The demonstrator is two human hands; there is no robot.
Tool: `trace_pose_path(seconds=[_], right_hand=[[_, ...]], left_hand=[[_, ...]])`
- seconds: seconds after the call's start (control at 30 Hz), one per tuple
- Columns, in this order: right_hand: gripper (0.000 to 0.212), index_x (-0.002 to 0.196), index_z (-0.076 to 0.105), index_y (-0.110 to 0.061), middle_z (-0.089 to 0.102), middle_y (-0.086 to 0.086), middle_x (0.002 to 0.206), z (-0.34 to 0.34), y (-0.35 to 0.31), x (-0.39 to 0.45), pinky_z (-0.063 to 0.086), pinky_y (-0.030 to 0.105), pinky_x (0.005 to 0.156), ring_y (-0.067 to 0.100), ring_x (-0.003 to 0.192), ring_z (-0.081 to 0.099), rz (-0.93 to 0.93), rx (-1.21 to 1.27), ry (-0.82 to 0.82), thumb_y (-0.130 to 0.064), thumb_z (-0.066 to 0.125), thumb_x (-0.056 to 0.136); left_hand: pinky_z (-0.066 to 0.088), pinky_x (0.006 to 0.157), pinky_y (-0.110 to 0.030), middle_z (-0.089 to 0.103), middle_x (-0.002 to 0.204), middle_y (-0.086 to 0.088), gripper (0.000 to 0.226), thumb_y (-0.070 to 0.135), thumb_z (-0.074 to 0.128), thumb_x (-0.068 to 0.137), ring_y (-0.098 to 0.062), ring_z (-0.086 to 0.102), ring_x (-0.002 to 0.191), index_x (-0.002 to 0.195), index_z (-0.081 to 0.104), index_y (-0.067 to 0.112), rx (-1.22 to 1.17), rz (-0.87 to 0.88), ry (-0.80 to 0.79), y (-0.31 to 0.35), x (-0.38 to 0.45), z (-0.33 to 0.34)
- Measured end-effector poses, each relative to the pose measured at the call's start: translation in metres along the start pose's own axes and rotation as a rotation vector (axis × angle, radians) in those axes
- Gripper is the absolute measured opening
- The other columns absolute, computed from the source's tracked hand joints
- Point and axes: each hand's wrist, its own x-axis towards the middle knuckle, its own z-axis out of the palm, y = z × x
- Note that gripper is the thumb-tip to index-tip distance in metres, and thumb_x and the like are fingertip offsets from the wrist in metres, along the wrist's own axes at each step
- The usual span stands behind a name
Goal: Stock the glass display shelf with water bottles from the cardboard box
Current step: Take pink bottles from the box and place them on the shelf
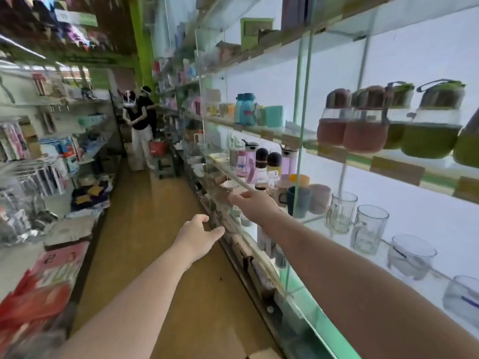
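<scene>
Both hands reach toward the glass door of the display shelf.

The left hand has a loose, open grip at the edge of the glass door, holding nothing. The right hand stretches flat, fingers straight, empty. Bottles stand on the shelf at right; a cardboard corner shows on the floor below.

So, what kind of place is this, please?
Most likely a household-goods shop. A long glass display shelf holds rows of bottles and glass mugs with price labels along the edges, and an aisle runs between stocked racks. Both hands, left hand and right hand, reach toward the glass.
</scene>
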Motion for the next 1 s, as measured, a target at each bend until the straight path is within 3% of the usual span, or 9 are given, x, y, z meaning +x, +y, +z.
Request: trace_pose_path(seconds=[0.07,0.2,0.4,0.53,0.67,0.8,0.87,1.0], right_hand=[[0.048,0.128,0.057,-0.014,0.060,0.004,0.121,0.030,0.016,-0.008,0.045,0.028,0.079,0.020,0.104,0.056,0.050,0.021,-0.050,-0.045,0.049,0.092],[0.054,0.137,0.049,-0.014,0.053,0.004,0.136,0.087,0.071,-0.030,0.043,0.030,0.097,0.021,0.119,0.052,0.192,0.028,-0.180,-0.043,0.052,0.092],[0.055,0.138,0.046,-0.015,0.052,0.003,0.135,0.153,0.180,-0.041,0.042,0.028,0.090,0.019,0.116,0.051,0.442,0.007,-0.318,-0.042,0.053,0.091],[0.053,0.136,0.048,-0.015,0.053,0.005,0.132,0.177,0.255,-0.036,0.045,0.036,0.100,0.024,0.119,0.051,0.565,0.007,-0.387,-0.042,0.054,0.090],[0.050,0.133,0.050,-0.014,0.057,0.007,0.126,0.198,0.315,-0.024,0.048,0.038,0.097,0.025,0.115,0.053,0.662,0.012,-0.437,-0.041,0.054,0.091],[0.048,0.135,0.048,-0.014,0.056,0.004,0.111,0.225,0.371,-0.010,0.048,0.032,0.081,0.020,0.103,0.054,0.780,0.086,-0.468,-0.038,0.052,0.093],[0.046,0.133,0.049,-0.014,0.055,0.003,0.109,0.244,0.401,-0.005,0.048,0.033,0.081,0.021,0.106,0.053,0.850,0.122,-0.464,-0.038,0.053,0.093],[0.048,0.133,0.048,-0.013,0.053,0.004,0.109,0.293,0.464,0.004,0.050,0.041,0.092,0.025,0.113,0.054,0.994,0.214,-0.446,-0.037,0.055,0.092]], left_hand=[[0.040,0.095,-0.034,0.040,0.141,-0.008,0.053,0.038,0.053,0.093,-0.026,0.044,0.125,0.139,0.037,0.018,-0.022,-0.070,-0.013,-0.033,-0.010,0.004],[0.038,0.097,-0.033,0.041,0.140,-0.012,0.051,0.031,0.054,0.093,-0.026,0.045,0.125,0.138,0.039,0.012,-0.089,-0.208,-0.090,-0.096,-0.023,0.030],[0.035,0.099,-0.031,0.042,0.140,-0.016,0.049,0.023,0.055,0.093,-0.027,0.045,0.125,0.137,0.040,0.006,-0.153,-0.446,-0.198,-0.175,-0.037,0.102],[0.035,0.101,-0.032,0.045,0.137,-0.016,0.048,0.023,0.056,0.093,-0.027,0.046,0.124,0.135,0.042,0.007,-0.140,-0.579,-0.238,-0.215,-0.042,0.152],[0.037,0.099,-0.031,0.051,0.132,-0.014,0.046,0.026,0.058,0.091,-0.027,0.050,0.119,0.132,0.046,0.010,-0.079,-0.667,-0.242,-0.247,-0.037,0.197],[0.037,0.081,-0.023,0.050,0.133,-0.007,0.045,0.028,0.054,0.092,-0.020,0.054,0.103,0.135,0.044,0.015,0.005,-0.681,-0.277,-0.277,-0.024,0.240],[0.035,0.073,-0.021,0.048,0.133,-0.006,0.045,0.028,0.052,0.093,-0.015,0.052,0.091,0.136,0.042,0.016,0.039,-0.673,-0.291,-0.299,-0.014,0.264],[0.036,0.079,-0.022,0.046,0.136,-0.008,0.047,0.029,0.053,0.093,-0.022,0.050,0.117,0.137,0.041,0.016,0.072,-0.682,-0.305,-0.360,0.003,0.320]])
